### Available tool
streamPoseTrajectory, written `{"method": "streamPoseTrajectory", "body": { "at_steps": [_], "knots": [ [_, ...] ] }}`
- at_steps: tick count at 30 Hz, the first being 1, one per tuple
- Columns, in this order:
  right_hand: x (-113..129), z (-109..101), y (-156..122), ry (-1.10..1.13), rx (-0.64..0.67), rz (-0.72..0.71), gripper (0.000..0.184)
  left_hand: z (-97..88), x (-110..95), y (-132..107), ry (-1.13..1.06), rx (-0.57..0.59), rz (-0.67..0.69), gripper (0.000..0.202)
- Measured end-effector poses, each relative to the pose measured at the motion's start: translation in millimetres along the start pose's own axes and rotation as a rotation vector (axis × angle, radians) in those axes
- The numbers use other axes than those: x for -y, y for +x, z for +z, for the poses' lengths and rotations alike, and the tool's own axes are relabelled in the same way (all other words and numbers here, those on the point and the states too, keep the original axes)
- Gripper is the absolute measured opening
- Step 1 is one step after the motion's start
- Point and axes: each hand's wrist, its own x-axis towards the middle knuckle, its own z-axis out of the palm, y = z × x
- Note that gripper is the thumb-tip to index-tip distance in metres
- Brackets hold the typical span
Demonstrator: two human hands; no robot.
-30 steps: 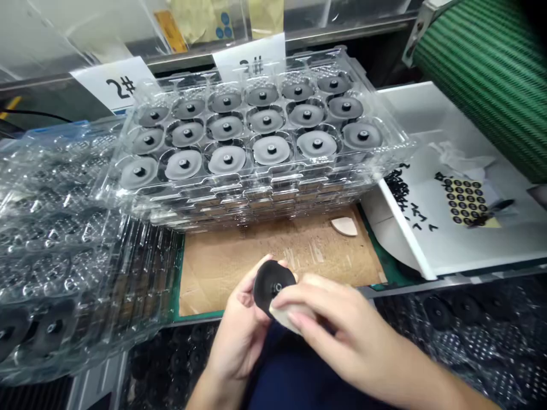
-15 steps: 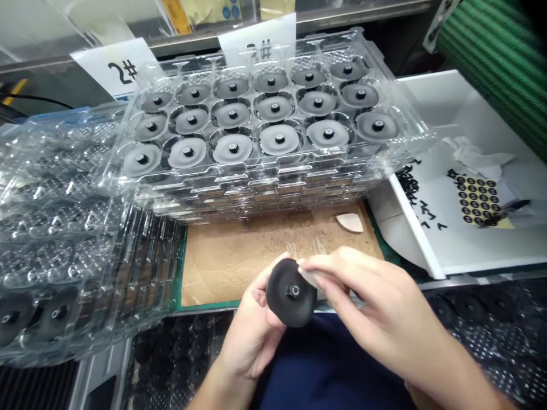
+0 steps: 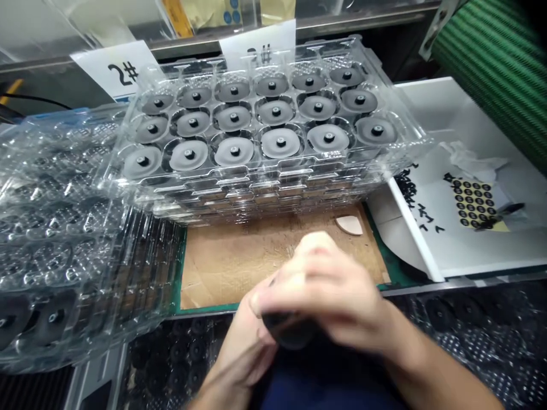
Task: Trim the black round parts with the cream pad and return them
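Note:
Low in front of me, my left hand (image 3: 250, 336) grips a round black rubber-like disc (image 3: 290, 330) with its lower part showing. My right hand (image 3: 329, 290), blurred by motion, is curled over the top of the disc and hides its centre hub. Whatever lies inside the right hand's fingers is hidden. Behind the hands is a brown cardboard sheet (image 3: 231, 256) on a green mat. A pale wedge-shaped piece (image 3: 349, 225) rests at its right. Beyond stands a stack of clear plastic trays (image 3: 273, 171), the top one filled with rows of similar discs (image 3: 281, 142).
More clear trays (image 3: 85, 239) are stacked at the left. A white bin (image 3: 482, 250) at the right holds small black bits (image 3: 405, 188) and a sheet of round black stickers (image 3: 473, 202). Above it hangs a green ribbed roll (image 3: 491, 57). Paper signs (image 3: 119, 68) stand behind the trays.
My right hand has swung left and over the disc, covering its hub. Before, it pinched a small pale piece at the disc's rim. The disc now appears tilted and slightly lower.

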Motion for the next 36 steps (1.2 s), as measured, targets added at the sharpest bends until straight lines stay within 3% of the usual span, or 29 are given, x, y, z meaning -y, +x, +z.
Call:
{"method": "streamPoseTrajectory", "body": {
  "at_steps": [2,4,7,11,14,17,21,23,25,27,30,31,34,36],
  "knots": [
    [-24,4,-11,0.045,-0.14,0.314,0.02,2.5,-8,1,-0.03,0.077,-0.021,0.073],
    [-51,15,-29,0.026,-0.182,0.582,0.023,4.1,-16,2,-0.058,0.1,-0.01,0.07],
    [-80,42,-66,-0.026,-0.084,0.668,0.023,1.9,-20,3,-0.089,0.032,0.036,0.069],
    [-80,74,-109,-0.146,-0.058,0.704,0.023,-4.7,-14,8,-0.15,-0.001,0.08,0.057],
    [-74,82,-121,-0.205,-0.06,0.717,0.032,-6.6,-12,11,-0.17,-0.021,0.09,0.057],
    [-77,76,-114,-0.225,-0.098,0.72,0.03,-5.4,-13,12,-0.173,-0.035,0.121,0.056],
    [-67,52,-73,-0.176,-0.173,0.7,0.028,-1.0,-10,13,-0.188,-0.011,0.108,0.064],
    [-43,41,-46,-0.129,-0.218,0.654,0.028,1.9,-7,12,-0.199,-0.011,0.092,0.07],
    [-14,35,-23,-0.033,-0.288,0.481,0.022,4.5,-5,10,-0.194,-0.037,0.097,0.063],
    [8,34,-7,0.049,-0.221,0.314,0.021,6.0,-4,8,-0.181,-0.094,0.114,0.052],
    [18,36,3,0.143,0.005,0.296,0.019,7.0,-6,6,-0.183,-0.176,0.122,0.048],
    [17,37,5,0.133,0.034,0.306,0.018,7.3,-6,6,-0.186,-0.17,0.116,0.046],
    [10,37,8,0.002,-0.091,0.264,0.019,8.2,-5,6,-0.204,-0.032,0.061,0.039],
    [10,33,5,0.03,-0.098,0.222,0.02,8.5,-6,4,-0.216,0.028,0.044,0.045]
  ]
}}
